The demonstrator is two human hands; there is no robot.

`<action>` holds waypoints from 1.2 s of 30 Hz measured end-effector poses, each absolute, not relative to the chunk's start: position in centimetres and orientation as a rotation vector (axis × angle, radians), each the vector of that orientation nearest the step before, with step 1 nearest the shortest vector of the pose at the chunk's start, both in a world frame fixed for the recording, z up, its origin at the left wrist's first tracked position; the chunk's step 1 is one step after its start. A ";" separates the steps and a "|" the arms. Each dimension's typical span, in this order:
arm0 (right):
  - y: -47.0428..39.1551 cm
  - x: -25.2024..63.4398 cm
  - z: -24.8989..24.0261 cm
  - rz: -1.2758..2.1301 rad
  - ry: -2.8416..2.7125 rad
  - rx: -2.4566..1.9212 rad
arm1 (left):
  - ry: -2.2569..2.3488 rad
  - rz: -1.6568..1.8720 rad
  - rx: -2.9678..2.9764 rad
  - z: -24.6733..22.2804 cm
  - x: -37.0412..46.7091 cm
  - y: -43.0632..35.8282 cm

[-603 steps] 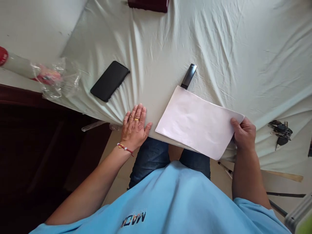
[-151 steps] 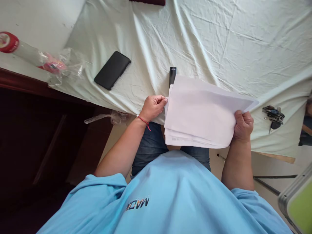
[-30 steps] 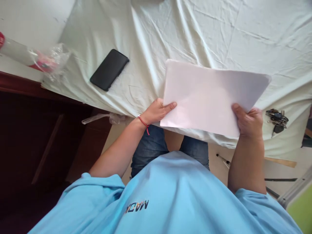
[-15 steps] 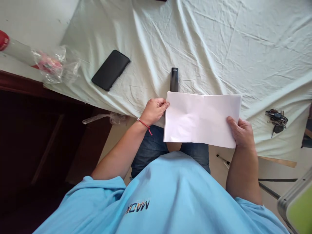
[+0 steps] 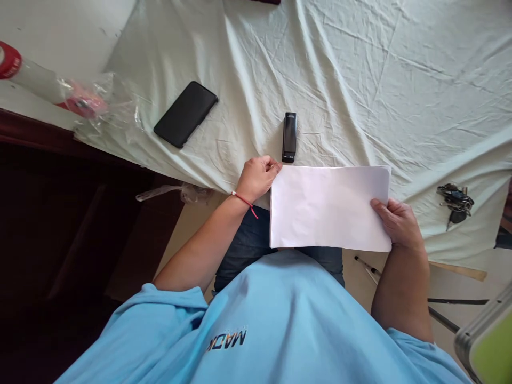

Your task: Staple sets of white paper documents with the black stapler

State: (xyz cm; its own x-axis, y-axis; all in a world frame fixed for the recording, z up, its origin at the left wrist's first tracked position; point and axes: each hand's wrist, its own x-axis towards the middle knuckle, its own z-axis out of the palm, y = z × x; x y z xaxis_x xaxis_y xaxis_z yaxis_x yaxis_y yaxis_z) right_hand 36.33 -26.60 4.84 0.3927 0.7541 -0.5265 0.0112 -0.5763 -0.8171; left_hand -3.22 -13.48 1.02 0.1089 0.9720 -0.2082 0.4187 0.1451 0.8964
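A stack of white paper (image 5: 328, 208) is held level over my lap and the table's front edge. My left hand (image 5: 262, 176) pinches its upper left corner between thumb and fingers. At the right edge, my right hand (image 5: 396, 218) grips the sheets, thumb on top and the other fingers partly hidden underneath. Just beyond the paper's upper left part lies a black stapler-like object (image 5: 289, 137) on the pale cloth (image 5: 344, 90); neither hand touches it.
On the left lie a black phone (image 5: 186, 114) and a bottle (image 5: 38, 80) beside clear plastic wrapping (image 5: 116, 109). A bunch of keys (image 5: 456, 202) rests at the right. A green-topped stool or chair (image 5: 494, 341) stands at the lower right.
The paper has shifted down toward my body, uncovering the near end of the black object. My left hand has moved closer to the paper's upper corner. Both hands still hold the paper.
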 end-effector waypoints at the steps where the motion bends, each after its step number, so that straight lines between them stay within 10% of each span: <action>1: -26.6 36.3 4.9 1.249 -0.650 -1.888 | 1.488 0.734 1.437 1.1 -3.0 -13.4; 27: -25.7 37.0 4.4 1.121 -0.697 -1.961 | 1.443 1.190 2.023 -3.4 -2.8 -13.1; 36: -26.0 37.0 4.0 1.090 -0.730 -1.922 | 1.612 0.779 2.195 -1.7 -3.6 -13.6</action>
State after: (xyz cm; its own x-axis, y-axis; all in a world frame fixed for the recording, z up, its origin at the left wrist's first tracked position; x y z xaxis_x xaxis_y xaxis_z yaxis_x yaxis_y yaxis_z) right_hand 37.03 -26.03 3.95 0.4641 0.7776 -0.4242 0.0960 -0.5202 -0.8486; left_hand -3.64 -13.63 -1.74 0.2197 0.9449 0.2427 0.7775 -0.3199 0.5414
